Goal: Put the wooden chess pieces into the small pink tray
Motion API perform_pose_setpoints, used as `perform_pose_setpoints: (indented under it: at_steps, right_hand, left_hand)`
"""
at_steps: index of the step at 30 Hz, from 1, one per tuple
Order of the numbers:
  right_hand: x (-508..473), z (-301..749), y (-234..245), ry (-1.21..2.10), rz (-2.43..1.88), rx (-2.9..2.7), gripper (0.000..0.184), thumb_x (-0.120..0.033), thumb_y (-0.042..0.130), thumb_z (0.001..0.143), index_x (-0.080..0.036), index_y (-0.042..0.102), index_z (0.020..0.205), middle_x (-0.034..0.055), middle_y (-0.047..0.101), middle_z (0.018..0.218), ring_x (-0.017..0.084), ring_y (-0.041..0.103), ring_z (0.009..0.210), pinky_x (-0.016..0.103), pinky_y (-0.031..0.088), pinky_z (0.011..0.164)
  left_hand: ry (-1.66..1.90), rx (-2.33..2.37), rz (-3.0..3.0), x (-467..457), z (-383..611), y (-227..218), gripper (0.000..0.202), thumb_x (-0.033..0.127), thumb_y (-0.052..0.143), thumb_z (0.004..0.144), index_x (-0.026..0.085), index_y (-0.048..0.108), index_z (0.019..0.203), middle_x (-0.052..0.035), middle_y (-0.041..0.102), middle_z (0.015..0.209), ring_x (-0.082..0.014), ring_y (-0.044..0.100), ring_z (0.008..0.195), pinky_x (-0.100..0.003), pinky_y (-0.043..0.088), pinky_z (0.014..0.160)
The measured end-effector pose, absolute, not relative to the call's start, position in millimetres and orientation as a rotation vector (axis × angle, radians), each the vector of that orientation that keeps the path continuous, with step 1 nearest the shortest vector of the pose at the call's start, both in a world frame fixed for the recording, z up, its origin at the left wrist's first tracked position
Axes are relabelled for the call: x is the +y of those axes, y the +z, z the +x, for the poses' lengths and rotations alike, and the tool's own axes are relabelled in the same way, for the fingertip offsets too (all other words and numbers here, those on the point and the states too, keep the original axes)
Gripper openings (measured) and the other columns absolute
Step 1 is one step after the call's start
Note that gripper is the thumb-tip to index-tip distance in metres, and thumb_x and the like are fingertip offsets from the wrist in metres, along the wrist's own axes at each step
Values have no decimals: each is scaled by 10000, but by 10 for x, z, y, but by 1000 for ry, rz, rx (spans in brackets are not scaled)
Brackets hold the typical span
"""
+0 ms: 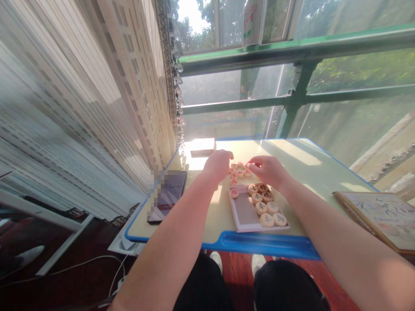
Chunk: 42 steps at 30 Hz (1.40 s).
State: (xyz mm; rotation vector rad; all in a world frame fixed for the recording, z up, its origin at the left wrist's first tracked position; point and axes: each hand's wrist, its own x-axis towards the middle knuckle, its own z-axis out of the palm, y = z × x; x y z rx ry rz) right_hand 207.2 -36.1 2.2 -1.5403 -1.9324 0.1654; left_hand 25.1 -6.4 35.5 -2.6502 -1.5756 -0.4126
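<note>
A loose group of red-marked xiangqi pieces (pixel 240 173) is set on the cream folding table (pixel 324 179), just beyond the far edge of a shallow open tray (pixel 244 211). The group is flanked by both hands. The left hand (pixel 221 163) is held at its left side with the fingers curled inward; whether a piece is gripped cannot be told. The right hand (pixel 266 169) is placed at the right side, thumb and fingers brought narrowly together by one red-marked piece, but whether it is pinched or only neared cannot be made out.

The tray is judged part filled. Eight black-marked pieces (pixel 261 207) can be counted, arranged in two columns along its right side, and a single red-marked piece (pixel 234 193) is seated in the far left corner. Between them, much of the grey floor is left exposed, while the other visible red-marked pieces are left outside.

At the left of the table a dark-screened device (pixel 170 194) is laid; a brown-edged printed panel (pixel 379 216) is seen at the right.
</note>
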Motion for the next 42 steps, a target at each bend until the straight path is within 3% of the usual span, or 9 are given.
perform_pose_setpoints:
  at_steps: [3, 6, 12, 18, 26, 32, 42]
  right_hand:
    - [-308, 2091, -34, 218, -1471, -1915, 285, -304, 482, 742, -176, 720, 833, 27, 658, 715, 161, 560, 688, 279, 415, 667]
    - [-260, 2135, -79, 291, -1460, -1785, 299, -327, 486, 732, -181, 721, 846, 31, 665, 752, 168, 563, 709, 287, 434, 661]
    - [-178, 2204, -152, 360, -1555, -1694, 333, -322, 491, 722, -157, 722, 895, 39, 669, 782, 160, 555, 668, 291, 444, 657]
    - [-153, 2162, -156, 271, -1529, -1909, 300, -324, 501, 734, -178, 723, 873, 31, 638, 753, 165, 549, 709, 296, 421, 693]
    - [-232, 2143, -84, 192, -1426, -1972, 253, -304, 516, 735, -188, 734, 794, 44, 658, 773, 188, 558, 796, 318, 413, 784]
    - [-348, 2108, 24, 158, -1354, -2124, 201, -297, 562, 716, -206, 741, 733, 37, 618, 690, 185, 545, 767, 299, 426, 743]
    - [-577, 1964, 143, 359, -1252, -2371, 170, -266, 577, 691, -188, 704, 609, 20, 614, 658, 143, 520, 657, 256, 393, 607]
  left_hand:
    - [-260, -1700, -2587, -115, 266, 406, 371, 68, 559, 693, 139, 668, 1040, -107, 678, 1017, -223, 618, 940, -309, 487, 834]
    - [-197, -1720, -2585, -148, 280, 433, 357, 71, 547, 698, 174, 684, 1011, -84, 685, 987, -210, 623, 917, -293, 486, 818]
    - [-169, -1702, -2615, -161, 327, 397, 228, 237, 548, 756, 190, 707, 912, -78, 691, 900, -211, 634, 825, -301, 504, 731]
    - [51, -1755, -2569, -183, 363, 442, 287, 100, 562, 695, 179, 718, 923, -94, 695, 900, -215, 642, 814, -310, 500, 738]
    - [-21, -1609, -2557, -197, 350, 414, 277, 130, 507, 759, 190, 718, 928, -109, 686, 895, -241, 609, 914, -347, 488, 794]
    - [-28, -1639, -2526, -163, 373, 361, 267, 228, 500, 781, 137, 713, 911, -138, 675, 888, -264, 585, 924, -344, 497, 762]
    - [-127, -1714, -2676, -137, 332, 396, 250, 260, 548, 743, 189, 725, 905, -67, 700, 802, -189, 619, 778, -273, 484, 698]
